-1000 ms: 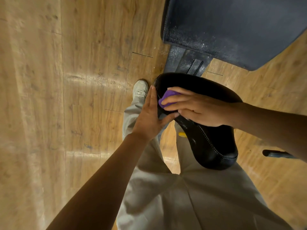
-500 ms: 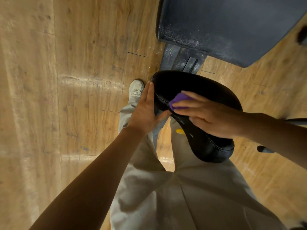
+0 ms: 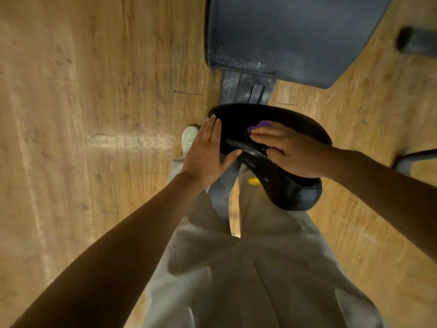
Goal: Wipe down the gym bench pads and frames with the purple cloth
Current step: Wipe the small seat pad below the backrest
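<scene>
right hand (image 3: 292, 151) presses small purple cloth (image 3: 261, 126) flat-fingered onto rounded black leather seat pad (image 3: 279, 183), frame centre | left hand (image 3: 208, 150) open, steadying pad edge | advice: overlapping strokes, include seam

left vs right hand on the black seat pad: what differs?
The left hand lies flat with straight fingers against the side edge of the black seat pad and holds nothing; the right hand lies on top of the pad, pressing the purple cloth down. The left hand's fingers point away from the person; the right hand's point across the pad. Both touch the same pad.
</scene>
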